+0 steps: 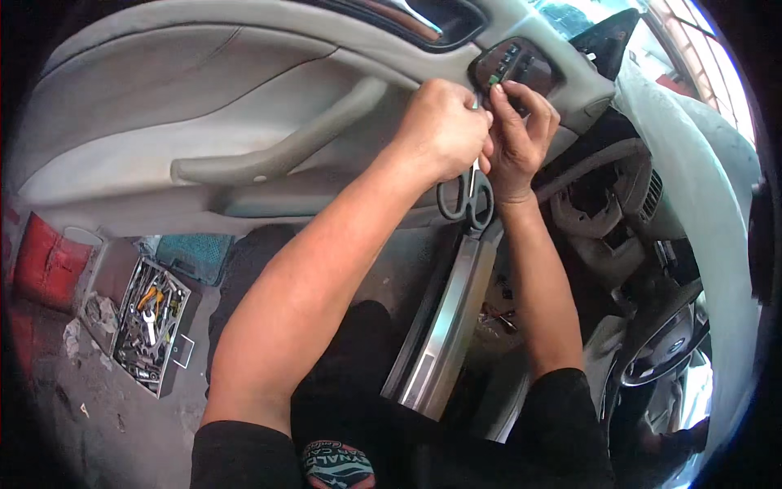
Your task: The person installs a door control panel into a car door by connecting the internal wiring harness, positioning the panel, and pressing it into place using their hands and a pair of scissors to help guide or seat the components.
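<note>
My left hand (444,126) is closed in front of the car door panel, with a pair of scissors (478,204) hanging from between its fingers. Their dark looped handles point down; most of the blades is hidden by my hands. Right beside it, my right hand (521,134) has thumb and forefinger pinched together, the other fingers bent. What the pinch holds is too small to name. Just above both hands sits a dark switch panel (515,59) in the door trim, with a small green bit (494,80) near my right thumb.
A beige door armrest handle (277,159) lies left of my arms. On the floor at left stand an open metal toolbox (177,363) full of tools and a red container (50,261). A metal door sill (440,342) runs below; the steering wheel (668,346) is at right.
</note>
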`<state>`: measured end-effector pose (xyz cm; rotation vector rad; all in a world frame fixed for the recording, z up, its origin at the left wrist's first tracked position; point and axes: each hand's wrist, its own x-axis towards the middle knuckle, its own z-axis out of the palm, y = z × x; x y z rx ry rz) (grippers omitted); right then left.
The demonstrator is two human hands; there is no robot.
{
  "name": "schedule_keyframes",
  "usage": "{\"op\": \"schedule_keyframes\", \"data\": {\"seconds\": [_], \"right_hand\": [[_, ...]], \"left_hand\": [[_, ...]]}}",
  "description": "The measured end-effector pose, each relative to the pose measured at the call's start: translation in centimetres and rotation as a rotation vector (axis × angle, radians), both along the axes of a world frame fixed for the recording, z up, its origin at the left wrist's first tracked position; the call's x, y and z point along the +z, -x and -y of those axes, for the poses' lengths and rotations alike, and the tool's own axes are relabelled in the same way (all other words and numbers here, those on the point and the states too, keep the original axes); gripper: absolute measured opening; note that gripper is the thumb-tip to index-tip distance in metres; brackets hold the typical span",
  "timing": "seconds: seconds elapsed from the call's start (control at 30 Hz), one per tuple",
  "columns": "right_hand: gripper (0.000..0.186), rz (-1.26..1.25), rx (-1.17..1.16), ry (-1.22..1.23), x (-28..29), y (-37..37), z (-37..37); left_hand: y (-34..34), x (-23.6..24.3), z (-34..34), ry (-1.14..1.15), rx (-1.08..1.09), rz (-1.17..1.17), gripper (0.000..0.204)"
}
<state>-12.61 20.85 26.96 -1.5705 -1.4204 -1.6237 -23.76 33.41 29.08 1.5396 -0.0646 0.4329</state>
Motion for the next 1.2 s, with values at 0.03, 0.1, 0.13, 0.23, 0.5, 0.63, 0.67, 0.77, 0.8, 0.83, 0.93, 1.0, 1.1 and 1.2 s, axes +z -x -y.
{"op": "schedule_keyframes", "data": {"seconds": [0.03,0.1,0.13,0.23,0.5,0.63,0.67,0.77,0.8,0.83,0.93,1.0,1.1,1.2], "right_hand": [[0.039,-0.026,0.009,0.008,0.1,0.3,0.3],[0.048,-0.015,-0.044,0.049,-0.2,-0.4,1.3],[0.055,-0.009,-0.059,0.070,-0.9,-1.0,1.4],[0.066,0.035,-0.153,0.084,-2.7,-1.6,1.8],[0.044,-0.197,-0.077,-0.046,-0.5,-1.7,3.6],[0.041,-0.135,-0.019,0.026,-0.1,-2.9,4.5],[0.041,-0.154,-0.001,-0.006,-0.6,-3.5,4.9],[0.040,-0.081,0.032,-0.066,-0.6,-3.8,4.9],[0.039,-0.069,0.027,-0.076,-0.5,-3.8,4.3],[0.037,-0.072,0.052,-0.097,-0.1,-3.8,3.1],[0.024,-0.173,0.025,-0.138,0.0,-4.5,3.0],[0.026,-0.229,0.023,-0.183,-0.7,-3.8,3.9],[0.027,-0.204,0.067,-0.211,-0.4,-3.2,3.5],[0.017,-0.158,0.042,-0.223,-0.2,-3.3,3.3]], "left_hand": [[0.0,0.3,0.4,0.022,0.007,-0.042,0.023],[-0.1,1.2,0.8,0.015,-0.012,-0.057,0.022],[-0.1,1.3,0.6,0.010,-0.008,-0.084,0.021],[0.1,1.3,0.3,-0.138,0.041,-0.035,0.020],[0.1,2.5,0.1,-0.166,0.074,-0.174,0.020],[0.1,2.7,0.6,-0.288,0.132,-0.187,0.018],[-0.1,2.6,1.1,-0.371,0.160,-0.183,0.018],[-0.9,2.0,-1.1,-0.614,0.154,-0.170,0.023],[-0.6,1.9,-2.0,-0.723,0.119,-0.138,0.025],[-0.1,2.1,-3.1,-0.836,0.105,-0.101,0.027],[0.6,3.3,-1.1,-0.541,0.100,-0.227,0.024],[0.7,3.7,0.1,-0.438,0.158,-0.311,0.023],[0.9,4.2,-1.0,-0.250,0.051,-0.330,0.021],[-0.3,3.9,-1.4,-0.260,0.017,-0.300,0.018]]}}
